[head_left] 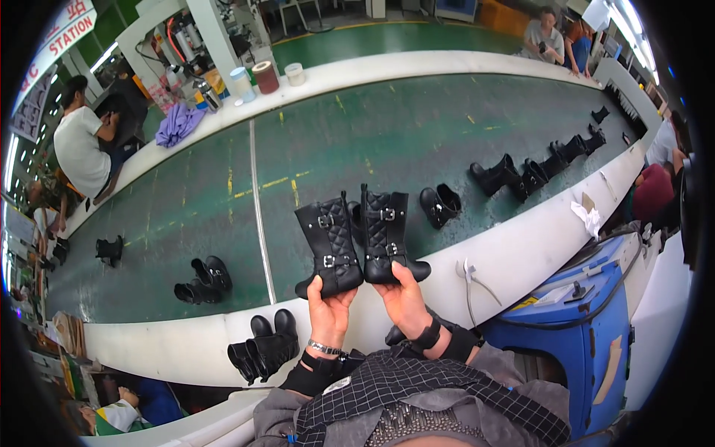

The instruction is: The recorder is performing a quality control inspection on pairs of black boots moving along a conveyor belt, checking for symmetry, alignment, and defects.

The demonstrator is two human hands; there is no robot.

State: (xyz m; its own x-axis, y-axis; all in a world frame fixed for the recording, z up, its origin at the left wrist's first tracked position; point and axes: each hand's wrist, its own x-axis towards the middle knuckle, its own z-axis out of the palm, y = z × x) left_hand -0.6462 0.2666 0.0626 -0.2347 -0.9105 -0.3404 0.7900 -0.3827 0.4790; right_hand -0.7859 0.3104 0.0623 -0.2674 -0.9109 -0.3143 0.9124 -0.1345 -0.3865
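My left hand (331, 313) is closed round the foot of a black boot (328, 231) with quilted panels and two buckled straps. In my right hand (408, 304) is the matching black boot (385, 227), gripped at its sole and heel. Both boots stand upright side by side above the green conveyor belt (208, 194), their toes turned outward. Part of another dark boot shows behind them. Beyond my right hand, a boot pair (439, 205) rests on the belt. Nearer my left wrist, another black pair (267, 346) lies on the white ledge. A dark shoe is partly hidden under my right wrist.
Several black boots (536, 175) line the belt's right side. Others (203, 281) lie to the left. Pliers (469, 277) and crumpled white tissue (587, 217) lie on the near ledge, beside a blue cabinet (588, 328). Tubs (264, 77) and purple cloth (179, 124) occupy the far ledge; people sit around.
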